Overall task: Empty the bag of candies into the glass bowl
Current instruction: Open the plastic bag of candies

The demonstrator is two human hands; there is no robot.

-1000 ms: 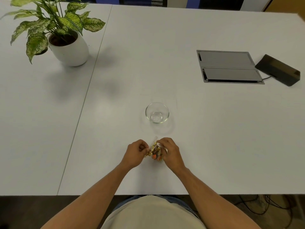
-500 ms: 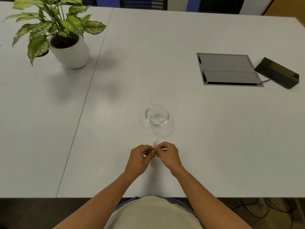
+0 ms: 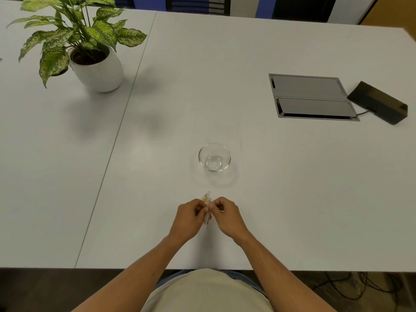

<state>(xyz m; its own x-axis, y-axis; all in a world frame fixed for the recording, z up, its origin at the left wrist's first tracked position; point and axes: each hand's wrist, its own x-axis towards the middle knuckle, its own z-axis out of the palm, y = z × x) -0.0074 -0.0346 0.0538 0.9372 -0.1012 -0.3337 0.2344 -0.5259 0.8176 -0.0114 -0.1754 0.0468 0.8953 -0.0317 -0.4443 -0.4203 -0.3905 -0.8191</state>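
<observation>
A: Where is the bag?

B: Low in the frame, just below centre, pinched between both hands above the bench. It stands on edge, so only a thin clear strip shows, with a bit of gold at its upper end.

A: How do the hands hold it?

B: The left hand grips it from the left, the right hand from the right. Both are curled tight, thumbs and fingers closed on the bag's edges, knuckles nearly meeting.

A: And the bowl?

B: At the centre of the frame, straight above the hands and clearly apart from them. It sits upright on the bench, and I see only clear glass inside.

A: Can you see the candies?

B: Only that gold speck at the bag's upper end; the rest is hidden by the fingers.

A: What else is on the bench?

B: A plant in a white pot in the upper left. At the right, a grey hatch set into the bench, and just beside it at the right a black box with a cable.
</observation>
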